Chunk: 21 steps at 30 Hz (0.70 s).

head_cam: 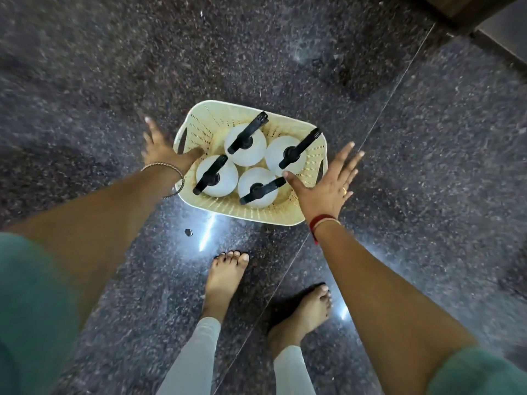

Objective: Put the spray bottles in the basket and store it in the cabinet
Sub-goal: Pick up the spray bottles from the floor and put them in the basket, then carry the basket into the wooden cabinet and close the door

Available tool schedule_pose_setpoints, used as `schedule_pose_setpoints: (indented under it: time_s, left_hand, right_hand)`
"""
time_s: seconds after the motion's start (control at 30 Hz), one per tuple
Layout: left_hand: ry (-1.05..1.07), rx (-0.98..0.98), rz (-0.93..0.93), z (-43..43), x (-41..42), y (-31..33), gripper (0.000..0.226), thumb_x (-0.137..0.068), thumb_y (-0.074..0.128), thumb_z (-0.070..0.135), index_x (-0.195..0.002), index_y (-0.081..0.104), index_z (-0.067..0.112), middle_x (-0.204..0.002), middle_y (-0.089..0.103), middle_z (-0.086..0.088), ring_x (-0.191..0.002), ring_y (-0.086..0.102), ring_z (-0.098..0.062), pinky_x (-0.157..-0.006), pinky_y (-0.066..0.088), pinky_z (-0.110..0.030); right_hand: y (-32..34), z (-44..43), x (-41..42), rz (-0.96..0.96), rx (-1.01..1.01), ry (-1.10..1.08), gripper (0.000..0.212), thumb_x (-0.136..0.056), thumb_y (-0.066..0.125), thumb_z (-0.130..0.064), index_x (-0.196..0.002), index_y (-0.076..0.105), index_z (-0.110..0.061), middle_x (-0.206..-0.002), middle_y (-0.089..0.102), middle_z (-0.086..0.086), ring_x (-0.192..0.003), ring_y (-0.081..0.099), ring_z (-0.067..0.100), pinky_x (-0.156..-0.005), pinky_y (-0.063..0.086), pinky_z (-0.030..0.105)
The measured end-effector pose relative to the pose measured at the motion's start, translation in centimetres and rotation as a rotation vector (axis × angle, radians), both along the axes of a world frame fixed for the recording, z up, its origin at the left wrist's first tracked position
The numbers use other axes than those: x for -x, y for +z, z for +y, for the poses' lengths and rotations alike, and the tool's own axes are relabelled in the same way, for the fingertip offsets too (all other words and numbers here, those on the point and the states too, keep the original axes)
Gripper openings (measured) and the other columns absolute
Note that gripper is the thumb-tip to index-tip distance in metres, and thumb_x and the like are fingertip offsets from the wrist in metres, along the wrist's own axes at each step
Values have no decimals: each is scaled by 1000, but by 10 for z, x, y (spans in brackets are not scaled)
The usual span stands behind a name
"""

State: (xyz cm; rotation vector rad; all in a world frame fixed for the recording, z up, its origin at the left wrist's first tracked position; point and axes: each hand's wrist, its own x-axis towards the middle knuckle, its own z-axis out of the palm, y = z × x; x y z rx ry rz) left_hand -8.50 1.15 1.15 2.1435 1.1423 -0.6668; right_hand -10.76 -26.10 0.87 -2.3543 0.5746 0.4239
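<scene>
A cream perforated plastic basket (216, 115) sits on the dark granite floor, seen from above. Several white spray bottles (245, 155) with black trigger heads stand upright inside it. My left hand (159, 146) is at the basket's left handle, thumb over the rim, fingers spread outside and blurred; nothing is gripped. My right hand (328, 186) hovers with its fingers apart beside the basket's right side, thumb over the near right rim close to one bottle's black nozzle.
My bare feet (225, 277) stand just before the basket. A small black bit (188, 232) lies on the floor near its front left corner. A wooden cabinet base (467, 7) shows at the top right. A floor seam runs diagonally past the basket.
</scene>
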Motion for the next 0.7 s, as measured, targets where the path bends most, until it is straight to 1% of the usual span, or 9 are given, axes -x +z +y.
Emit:
schedule_pose_setpoints:
  time_s: [0.03, 0.07, 0.13, 0.17, 0.27, 0.33, 0.37, 0.63, 0.7]
  left_hand:
    - [15, 124, 13, -4, 4, -5, 93, -80, 71, 33, -149, 10, 24, -151, 32, -15, -135, 37, -35, -108, 35, -49]
    - [-150, 103, 36, -7, 10, -18, 70, -87, 63, 25, -145, 25, 19, -144, 43, -16, -127, 46, -33, -102, 41, -43]
    - [-459, -49, 107, -17, 77, -35, 41, -101, 35, 21, -140, 30, 13, -143, 43, -13, -127, 43, -29, -101, 37, -40]
    - [-618, 1, 120, -48, 118, -53, 39, -103, 23, 21, -141, 27, 12, -145, 39, -12, -130, 38, -28, -104, 33, -40]
    - [-821, -30, 171, -90, 166, -65, 40, -103, 17, 20, -141, 25, 12, -145, 37, -11, -132, 35, -29, -106, 30, -41]
    - [-721, 5, 195, -90, 166, -70, 40, -103, 17, 20, -141, 28, 11, -144, 38, -11, -132, 35, -29, -107, 31, -40]
    - [-700, 25, 253, -94, 162, -67, 40, -103, 16, 21, -141, 28, 12, -144, 39, -10, -132, 35, -29, -107, 30, -40]
    - [-1039, -28, 314, -135, 196, -66, 38, -102, 24, 17, -139, 27, 13, -142, 39, -10, -130, 36, -30, -105, 32, -40]
    - [-1113, -70, 289, -139, 205, -63, 39, -101, 24, 17, -140, 26, 13, -143, 37, -10, -131, 35, -29, -106, 32, -39]
  right_hand:
    - [-5, -4, 4, 19, -72, -14, 131, -59, 71, -67, -149, -14, -25, -159, -14, 7, -146, -3, 34, -112, 8, 63]
    - [-10, -9, 7, 52, -147, -37, 129, -62, 75, -59, -149, -13, -24, -160, -7, 8, -147, 1, 31, -115, 10, 58]
    - [-22, -17, 13, 179, -264, -129, 118, -71, 78, -40, -149, -10, -28, -158, 19, 10, -143, 24, 29, -115, 25, 47]
    - [-27, -20, 14, 263, -308, -210, 110, -76, 76, -31, -150, -5, -31, -153, 32, 11, -136, 37, 31, -110, 35, 46]
    - [-39, -24, 12, 478, -502, -465, 81, -84, 65, -4, -146, 22, -33, -132, 55, 6, -116, 57, 31, -68, 58, 43]
    - [-43, -20, 8, 537, -525, -475, 59, -86, 57, 4, -136, 42, -25, -113, 61, 3, -104, 62, 28, -44, 53, 30]
    - [-45, -18, 7, 549, -510, -460, 51, -87, 54, 5, -131, 46, -21, -111, 62, 4, -99, 62, 27, -40, 51, 27]
    - [-41, -33, 9, 546, -537, -345, 47, -89, 42, 8, -130, 46, -14, -117, 59, 9, -108, 58, 30, -65, 56, 38]
    - [-34, -44, 16, 565, -540, -346, 45, -89, 41, 9, -130, 47, -10, -121, 60, 14, -107, 59, 31, -60, 57, 34]
